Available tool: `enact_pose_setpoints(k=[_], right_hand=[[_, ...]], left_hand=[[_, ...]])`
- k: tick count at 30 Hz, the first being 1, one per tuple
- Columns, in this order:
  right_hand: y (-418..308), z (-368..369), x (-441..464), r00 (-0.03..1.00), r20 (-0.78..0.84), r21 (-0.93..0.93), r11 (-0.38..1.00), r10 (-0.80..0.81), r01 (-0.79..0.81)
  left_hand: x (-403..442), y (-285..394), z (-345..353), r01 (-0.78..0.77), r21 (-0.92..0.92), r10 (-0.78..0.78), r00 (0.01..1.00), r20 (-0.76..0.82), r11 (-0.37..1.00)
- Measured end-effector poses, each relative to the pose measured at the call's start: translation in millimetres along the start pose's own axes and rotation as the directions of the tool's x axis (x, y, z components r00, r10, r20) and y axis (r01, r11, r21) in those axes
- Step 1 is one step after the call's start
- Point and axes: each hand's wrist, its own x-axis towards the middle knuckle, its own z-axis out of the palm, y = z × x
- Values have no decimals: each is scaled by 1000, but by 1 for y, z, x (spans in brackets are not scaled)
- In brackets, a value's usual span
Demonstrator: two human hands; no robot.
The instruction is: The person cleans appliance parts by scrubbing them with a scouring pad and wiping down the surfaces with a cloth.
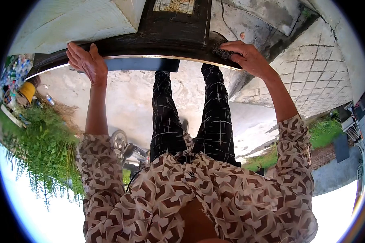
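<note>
A long dark board [150, 45] with a pale edge runs across the top of the head view, joined to a wide dark panel [174, 26] behind it. Fingers outstretched, my left hand [89, 62] rests against the board's near edge on the left. Toward the board's right end, my right hand [247, 56] is closed round a dark, rough scouring pad [221, 50] that looks like steel wool. The pad presses on the board; its underside is hidden.
A pale block [77, 24] abuts the board at the upper left. Below lies a concrete floor [125, 89], with my legs [166, 109] on it. A yellow bucket [27, 92] and plants [44, 141] are at left, a wheeled vehicle [125, 146] behind me. Grooved paving [312, 73] lies right.
</note>
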Motion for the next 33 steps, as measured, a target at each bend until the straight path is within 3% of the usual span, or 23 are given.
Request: enact_pose_setpoints(k=[2,3,6,9,12,15,17,19,22,24,26,30,32,33], right_hand=[[34,4,29,989,-51,-56,989,-139,137],[-1,24,57,978,-66,-94,977,-200,193],[32,34,118,944,-20,-306,901,-330,309],[46,58,167,949,-43,-422,867,-311,265],[27,61,162,958,-52,-407,882,-282,238],[-48,39,75,997,-27,-60,996,-67,66],[-62,34,36,968,15,-7,968,-249,249],[-47,43,36,923,-53,14,924,-380,381],[-13,54,92,926,-149,-178,931,-347,320],[37,68,157,867,-157,-369,843,-473,392],[88,84,208,963,-99,-337,919,-252,206],[52,73,171,884,-131,-243,879,-449,410],[9,51,119,985,-129,-70,992,-115,107],[-20,35,101,994,-39,28,995,101,-100]], left_hand=[[-1,9,11,-12,43,14,998,-58,999],[19,-31,-19,-9,50,12,998,-60,999],[26,-52,-24,-45,77,49,997,-61,996],[31,-72,-35,-43,86,49,997,-68,995],[33,-88,-40,-28,90,33,998,-52,996],[33,-89,-43,23,86,-21,999,-32,996],[33,-88,-47,52,68,-49,998,-38,996],[32,-84,-48,60,53,-58,998,-38,997],[31,-85,-47,32,63,-29,999,-45,997],[32,-95,-44,-10,80,13,999,-38,997],[33,-99,-42,-48,109,51,998,-22,993],[30,-88,-44,13,96,-11,1000,-23,995],[28,-91,-40,1,121,3,1000,-29,993],[26,-92,-37,-7,123,11,1000,-27,992]])
